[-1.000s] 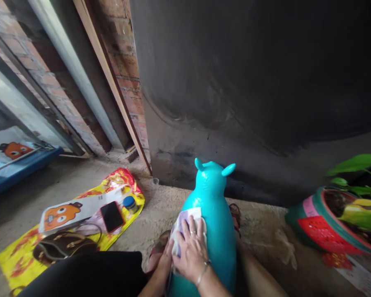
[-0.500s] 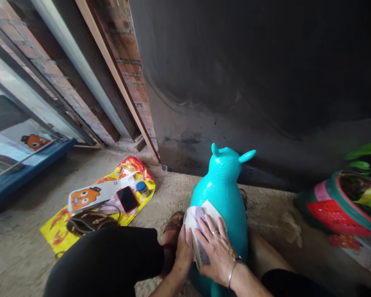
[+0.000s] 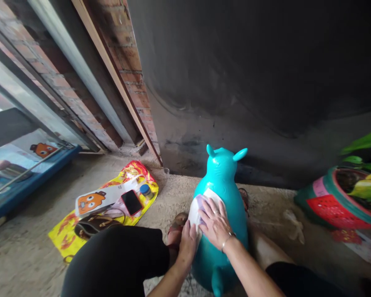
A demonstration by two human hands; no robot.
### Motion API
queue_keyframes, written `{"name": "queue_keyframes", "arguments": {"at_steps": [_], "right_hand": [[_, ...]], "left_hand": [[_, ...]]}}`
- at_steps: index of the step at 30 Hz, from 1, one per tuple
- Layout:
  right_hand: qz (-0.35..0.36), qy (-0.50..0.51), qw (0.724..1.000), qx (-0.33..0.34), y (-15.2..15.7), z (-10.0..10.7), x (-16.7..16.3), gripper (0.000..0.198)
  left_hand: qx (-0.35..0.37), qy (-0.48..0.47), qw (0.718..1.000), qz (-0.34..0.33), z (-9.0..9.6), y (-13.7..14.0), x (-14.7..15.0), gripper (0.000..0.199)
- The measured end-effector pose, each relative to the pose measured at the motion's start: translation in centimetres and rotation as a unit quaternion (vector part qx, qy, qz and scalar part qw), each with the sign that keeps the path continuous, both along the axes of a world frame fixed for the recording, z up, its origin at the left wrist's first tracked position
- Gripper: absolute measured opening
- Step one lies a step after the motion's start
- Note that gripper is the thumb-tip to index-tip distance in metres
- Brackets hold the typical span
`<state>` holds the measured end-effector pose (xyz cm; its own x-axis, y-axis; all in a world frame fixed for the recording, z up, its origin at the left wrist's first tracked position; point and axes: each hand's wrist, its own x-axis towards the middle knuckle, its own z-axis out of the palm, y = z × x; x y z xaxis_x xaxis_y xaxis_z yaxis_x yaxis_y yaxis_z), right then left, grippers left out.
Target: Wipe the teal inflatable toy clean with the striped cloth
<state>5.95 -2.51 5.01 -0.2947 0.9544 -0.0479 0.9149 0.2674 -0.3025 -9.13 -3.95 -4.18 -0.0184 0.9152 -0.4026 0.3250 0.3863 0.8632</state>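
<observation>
A glossy turquoise inflatable animal (image 3: 238,202) with two ears and a short tail stands between the legs, facing away from me. Over the left side of its back lies a white and purple cloth (image 3: 195,211). My right hand (image 3: 215,222) presses flat on this cloth, its fingers spread; it wears a ring and a bracelet. Beside it, my left hand (image 3: 189,241) rests with extended fingers at the cloth's lower left edge, against the animal's side. Part of the cloth is hidden under both hands.
To the left, a yellow and red plastic bag (image 3: 63,237) carries a phone (image 3: 131,202), a blue-lidded jar (image 3: 146,191) and a brown handbag (image 3: 94,227). A blue cart (image 3: 34,175) is farther left. A potted plant (image 3: 334,202) stands right; a dark panel (image 3: 235,82) rises ahead.
My right hand has slid forward up the animal's back with the cloth, whose lower purple part is now covered. The view has shifted slightly, showing more of the tail.
</observation>
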Motion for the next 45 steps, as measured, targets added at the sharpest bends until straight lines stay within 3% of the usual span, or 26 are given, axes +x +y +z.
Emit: {"name": "queue_keyframes", "arguments": {"at_steps": [3,5,8,11,16,19,21,26,29,32,36,40,42,45], "right_hand": [[-0.023,-0.044,0.998,0.042,-5.9,-2.1,0.9,0.057],[-0.044,-0.074,0.991,0.103,-9.7,-3.9,1.4,0.065],[-0.079,-0.089,0.98,0.159,-11.9,-6.0,1.8,0.068],[-0.126,-0.086,0.982,0.114,-8.7,-6.0,1.6,0.061],[-0.203,-0.053,0.978,0.002,0.8,-2.6,2.6,0.053],[-0.215,-0.05,0.975,-0.022,1.6,-1.7,3.0,0.054],[-0.231,-0.051,0.972,-0.004,-1.2,-2.6,2.4,0.054],[-0.221,-0.017,0.969,0.105,-13.8,-7.6,-0.3,0.074],[-0.221,0.028,0.97,0.099,-17.3,-8.4,-0.8,0.078],[-0.266,0.076,0.959,0.057,-14.6,-6.6,-0.6,0.061],[-0.315,0.014,0.949,-0.003,-6.0,-3.8,0.2,0.053],[-0.352,-0.016,0.935,-0.042,1.3,-2.5,2.7,0.052],[-0.359,-0.012,0.932,-0.055,2.8,-2.2,3.8,0.052],[-0.382,-0.026,0.923,-0.034,1.7,-2.1,3.4,0.052]], "left_hand": [[0.008,0.046,0.999,-0.022,1.3,-2.6,0.7,0.071],[0.027,0.102,0.993,-0.059,1.8,-3.9,1.2,0.073],[0.049,0.179,0.978,-0.095,2.5,-4.0,1.8,0.071],[0.052,0.239,0.963,-0.113,3.4,-1.3,2.5,0.066],[0.062,0.297,0.938,-0.169,5.1,5.5,5.0,0.064],[0.072,0.317,0.929,-0.178,5.7,6.4,5.9,0.064],[0.077,0.317,0.924,-0.2,5.8,5.1,5.3,0.064],[0.149,0.296,0.897,-0.294,5.3,-0.9,1.3,0.062],[0.173,0.307,0.881,-0.317,5.0,-2.6,0.4,0.063],[0.157,0.326,0.878,-0.313,5.1,-2.2,0.9,0.064],[0.141,0.324,0.878,-0.324,5.6,0.6,1.9,0.062],[0.14,0.321,0.875,-0.336,6.1,4.3,3.6,0.062],[0.152,0.326,0.87,-0.336,6.4,5.4,4.3,0.061],[0.162,0.328,0.87,-0.33,6.3,4.9,4.3,0.059]]}}
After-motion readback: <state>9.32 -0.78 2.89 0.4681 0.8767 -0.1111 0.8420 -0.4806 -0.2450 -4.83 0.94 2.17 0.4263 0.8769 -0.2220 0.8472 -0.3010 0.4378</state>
